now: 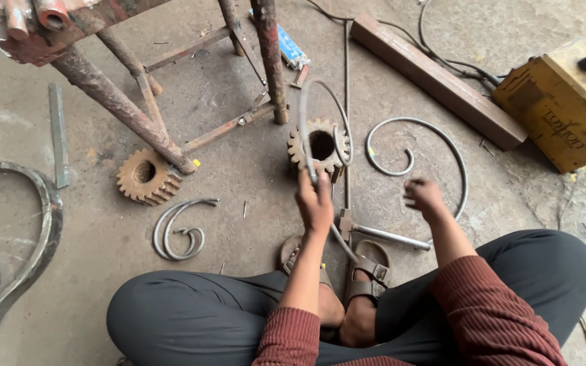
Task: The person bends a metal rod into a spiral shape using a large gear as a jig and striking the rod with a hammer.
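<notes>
Left hand: your left hand (315, 202) grips a curved metal rod (304, 132) looped over the rusty gear (319, 145).
Right hand: your right hand (424, 196) hovers loosely curled, holding nothing, near the scroll (435, 135) on the floor.

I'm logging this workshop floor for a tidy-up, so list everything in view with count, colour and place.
Gear wheels: two, rusty brown; one ahead of the hands, one by the stand leg.
Bent rod: one, grey, in the left grip, looped over the near gear.
Scroll pieces: several, grey; left floor, right, far left edge.
Metal stand: one, rusty, top left.
Bar: one, brown, upper right.
Box machine: one, yellow, right.
Left hand: gripping the rod.
Right hand: empty, blurred.
</notes>
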